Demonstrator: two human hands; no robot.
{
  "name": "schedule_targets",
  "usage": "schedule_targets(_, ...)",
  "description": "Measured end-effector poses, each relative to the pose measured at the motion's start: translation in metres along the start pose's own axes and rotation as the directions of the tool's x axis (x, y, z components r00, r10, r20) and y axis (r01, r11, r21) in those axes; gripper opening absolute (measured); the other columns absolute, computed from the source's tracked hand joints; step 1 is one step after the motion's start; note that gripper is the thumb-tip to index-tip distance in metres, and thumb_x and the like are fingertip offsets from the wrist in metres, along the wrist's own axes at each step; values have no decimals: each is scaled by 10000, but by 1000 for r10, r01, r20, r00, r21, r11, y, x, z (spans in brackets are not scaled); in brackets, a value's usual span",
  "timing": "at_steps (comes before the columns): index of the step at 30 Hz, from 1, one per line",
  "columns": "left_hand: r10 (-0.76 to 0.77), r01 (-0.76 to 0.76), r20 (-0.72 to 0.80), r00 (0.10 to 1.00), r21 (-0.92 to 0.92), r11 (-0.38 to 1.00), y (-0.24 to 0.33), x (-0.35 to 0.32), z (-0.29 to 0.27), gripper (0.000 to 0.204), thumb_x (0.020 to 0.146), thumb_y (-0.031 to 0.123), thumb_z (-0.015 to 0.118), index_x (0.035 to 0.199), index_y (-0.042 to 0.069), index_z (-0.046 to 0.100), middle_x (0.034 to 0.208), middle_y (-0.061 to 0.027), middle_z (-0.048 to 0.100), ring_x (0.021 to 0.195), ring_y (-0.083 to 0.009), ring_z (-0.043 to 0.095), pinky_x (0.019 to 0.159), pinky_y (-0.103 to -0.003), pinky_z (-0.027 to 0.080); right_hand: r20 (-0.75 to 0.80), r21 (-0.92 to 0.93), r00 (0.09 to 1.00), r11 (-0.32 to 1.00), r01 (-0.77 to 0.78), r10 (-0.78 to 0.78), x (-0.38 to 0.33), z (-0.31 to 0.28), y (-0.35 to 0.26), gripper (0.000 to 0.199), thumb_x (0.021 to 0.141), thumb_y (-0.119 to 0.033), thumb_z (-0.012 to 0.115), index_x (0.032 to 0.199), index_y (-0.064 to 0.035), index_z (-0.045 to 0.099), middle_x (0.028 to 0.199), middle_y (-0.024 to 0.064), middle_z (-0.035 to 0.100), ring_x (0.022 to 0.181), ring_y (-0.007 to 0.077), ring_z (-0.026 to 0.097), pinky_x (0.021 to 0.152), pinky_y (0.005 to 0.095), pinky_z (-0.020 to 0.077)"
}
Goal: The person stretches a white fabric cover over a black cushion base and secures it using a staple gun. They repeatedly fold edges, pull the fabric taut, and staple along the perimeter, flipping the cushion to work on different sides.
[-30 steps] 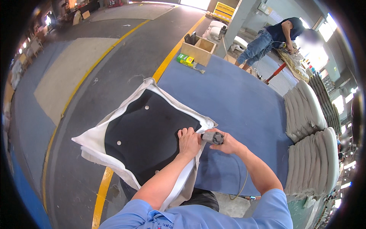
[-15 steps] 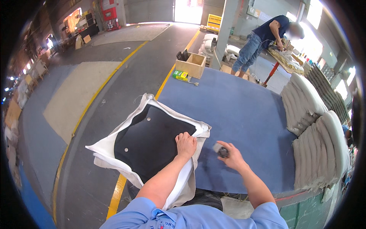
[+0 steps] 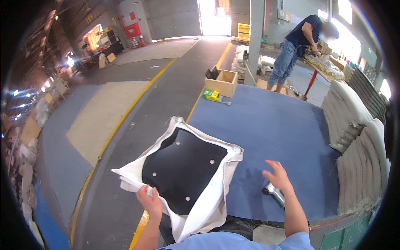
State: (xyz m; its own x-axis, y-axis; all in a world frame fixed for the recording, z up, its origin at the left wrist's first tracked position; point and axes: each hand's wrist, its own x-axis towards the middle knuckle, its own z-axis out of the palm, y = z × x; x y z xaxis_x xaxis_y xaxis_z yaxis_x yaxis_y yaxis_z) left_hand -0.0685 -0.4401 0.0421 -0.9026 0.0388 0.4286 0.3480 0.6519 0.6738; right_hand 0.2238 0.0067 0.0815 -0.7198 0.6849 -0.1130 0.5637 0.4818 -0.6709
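In front of me lies a square seat panel: a black board (image 3: 183, 166) with several round holes, ringed by white padding and a beige fabric cover (image 3: 227, 177) that stands up loosely at its edges. It overhangs the left side of the blue-topped table. My left hand (image 3: 151, 201) pinches the cover's white edge near the left corner. My right hand (image 3: 278, 177) is over the table to the right of the panel, thumb and fingers apart and holding nothing. Just under that hand rests a silver and dark hand tool (image 3: 275, 193), partly hidden by my wrist.
On the blue table (image 3: 266, 125) stand a wooden box (image 3: 223, 83) with dark items and a small green-yellow carton (image 3: 211, 94). Padded grey cushions (image 3: 360, 171) are stacked at the right edge. Beyond, a person (image 3: 298, 46) bends over another table.
My left hand has moved from the board's right side to the cover's near-left edge and gripped it. The right hand has let go of the dark tool, which now lies on the table.
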Motion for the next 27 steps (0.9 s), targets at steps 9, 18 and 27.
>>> schedule_targets(9,-544,725,482,687,-514,459,-12,-34,26,1134,900,275,884,1693,62,102,1649,-201,379,1458,-353,464,1151,-501,445,257,845,957,449,-292,138,155,120,-32,660,1113,-601,482,1412,-46,675,1297,88,713,1206,226,639,1003,413,506)
schedule_targets(18,-300,674,638,709,-487,556,-16,45,-51,647,946,271,817,1440,-22,519,1259,-174,679,1014,-243,707,850,-395,597,-168,848,979,489,204,-117,56,83,-89,802,1115,-680,351,1304,-5,740,1154,80,725,939,159,631,788,331,495)
schedule_targets(27,96,557,949,301,-257,790,57,174,-142,574,1047,430,584,1438,13,542,1174,-223,712,967,-334,750,807,-497,635,-795,80,384,545,834,-470,-67,-87,-207,755,1152,-592,298,1352,13,702,1050,98,646,1025,222,606,864,341,521)
